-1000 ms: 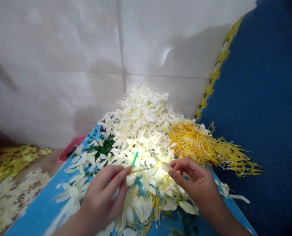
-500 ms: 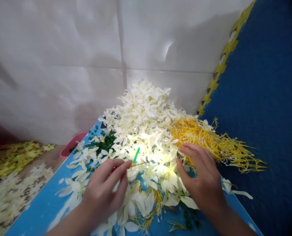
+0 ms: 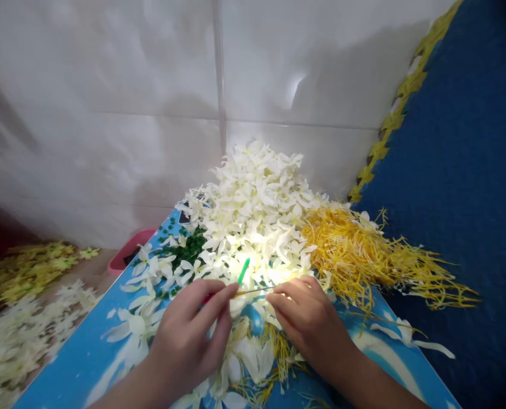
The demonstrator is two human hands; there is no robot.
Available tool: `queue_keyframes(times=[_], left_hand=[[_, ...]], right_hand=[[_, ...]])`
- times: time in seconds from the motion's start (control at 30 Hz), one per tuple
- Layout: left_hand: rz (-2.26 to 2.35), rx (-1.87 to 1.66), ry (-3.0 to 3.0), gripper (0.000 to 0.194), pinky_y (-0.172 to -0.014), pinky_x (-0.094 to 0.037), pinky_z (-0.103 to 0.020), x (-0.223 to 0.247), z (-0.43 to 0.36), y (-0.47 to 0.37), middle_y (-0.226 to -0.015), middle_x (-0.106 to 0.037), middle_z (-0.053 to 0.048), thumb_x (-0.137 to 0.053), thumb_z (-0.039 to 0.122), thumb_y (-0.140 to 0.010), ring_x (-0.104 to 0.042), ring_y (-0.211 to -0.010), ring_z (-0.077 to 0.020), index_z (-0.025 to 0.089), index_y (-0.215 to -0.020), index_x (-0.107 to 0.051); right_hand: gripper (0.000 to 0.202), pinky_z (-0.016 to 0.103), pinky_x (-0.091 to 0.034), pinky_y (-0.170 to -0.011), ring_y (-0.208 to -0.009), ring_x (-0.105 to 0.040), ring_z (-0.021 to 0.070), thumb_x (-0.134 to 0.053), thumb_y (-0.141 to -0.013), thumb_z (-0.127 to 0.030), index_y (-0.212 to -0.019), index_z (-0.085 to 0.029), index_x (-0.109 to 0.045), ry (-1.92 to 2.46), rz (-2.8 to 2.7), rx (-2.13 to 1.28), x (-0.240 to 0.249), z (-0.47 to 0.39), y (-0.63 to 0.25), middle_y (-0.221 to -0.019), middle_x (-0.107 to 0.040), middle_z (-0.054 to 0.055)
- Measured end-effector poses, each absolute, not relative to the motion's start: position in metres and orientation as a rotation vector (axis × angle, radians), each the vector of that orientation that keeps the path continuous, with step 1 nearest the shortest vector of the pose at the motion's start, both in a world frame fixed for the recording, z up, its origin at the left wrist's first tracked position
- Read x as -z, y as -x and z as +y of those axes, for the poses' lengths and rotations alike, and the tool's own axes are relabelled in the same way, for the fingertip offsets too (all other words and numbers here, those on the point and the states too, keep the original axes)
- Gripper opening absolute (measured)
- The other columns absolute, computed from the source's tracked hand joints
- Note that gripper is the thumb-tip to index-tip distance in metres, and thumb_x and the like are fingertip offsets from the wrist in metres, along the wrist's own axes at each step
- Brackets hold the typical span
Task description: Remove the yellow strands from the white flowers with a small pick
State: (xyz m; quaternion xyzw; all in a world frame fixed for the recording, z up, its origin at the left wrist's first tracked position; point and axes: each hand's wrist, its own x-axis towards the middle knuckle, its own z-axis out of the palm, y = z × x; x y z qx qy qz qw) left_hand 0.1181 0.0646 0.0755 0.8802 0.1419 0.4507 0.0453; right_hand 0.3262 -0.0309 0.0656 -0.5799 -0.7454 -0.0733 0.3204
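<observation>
My left hand point(image 3: 195, 326) is closed in a pinch, its thumb and forefinger on a thin wire point(image 3: 259, 290) that points right. A short bright green stem point(image 3: 243, 270) sticks up from the same fingertips, and a bit of yellow shows at the wire's base. My right hand point(image 3: 308, 318) has its fingertips pinched together at the wire's far end; whether a small piece is also between them is hidden. Behind both hands rises a heap of white artificial flowers point(image 3: 259, 187). Larger white petals point(image 3: 253, 352) and yellow stamens point(image 3: 281, 346) lie between my wrists.
A pile of yellow stamens point(image 3: 350, 244) spreads over the blue table's point(image 3: 76, 352) right edge. Small green pieces point(image 3: 188, 250) lie at left. Beyond the left edge are a pink basin point(image 3: 127, 250) and more flowers point(image 3: 31, 270) on the floor. A tiled wall point(image 3: 150, 74) stands behind.
My right hand has moved left from beside the yellow stamens to the wire's end, and its spread fingers have closed. The left hand keeps its pinch. The view has shifted slightly.
</observation>
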Motion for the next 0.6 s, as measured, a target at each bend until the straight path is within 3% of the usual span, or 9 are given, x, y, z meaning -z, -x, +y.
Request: queue_keyframes(times=[0.17,0.37,0.6], left_hand=[[0.438,-1.391,-2.683,0.033,-0.072,-0.051,-0.028,-0.076,0.065,-0.118,-0.097,-0.063,-0.012,-0.056,-0.003,-0.084,-0.060,-0.088,-0.0171,0.009,-0.114,-0.063],[0.425,-1.374,-2.731,0.035,-0.076,-0.050,-0.024,-0.079,0.063,-0.119,-0.098,-0.061,-0.011,-0.056,-0.003,-0.086,-0.059,-0.089,-0.0144,0.008,-0.118,-0.061],[0.413,-1.258,-2.783,0.040,-0.081,-0.049,-0.022,-0.074,0.058,-0.115,-0.103,-0.059,-0.011,-0.053,0.000,-0.090,-0.059,-0.096,-0.0145,0.008,-0.129,-0.057]], right_hand=[[0.009,0.036,-0.044,-0.080,-0.079,-0.068,0.0189,-0.069,-0.084,-0.013,-0.083,-0.022,-0.070,1.489,-1.511,0.250,-0.079,-0.033,-0.337,-0.082,-0.074,0.000],[0.014,0.033,-0.052,-0.074,-0.075,-0.069,0.0204,-0.072,-0.078,-0.027,-0.065,-0.022,-0.067,1.579,-1.088,-0.188,-0.086,-0.037,-0.343,-0.075,-0.073,0.001],[0.016,0.029,-0.051,-0.070,-0.072,-0.065,0.0156,-0.069,-0.081,-0.015,-0.068,-0.020,-0.062,1.453,-1.234,0.172,-0.093,-0.045,-0.325,-0.074,-0.069,0.001]])
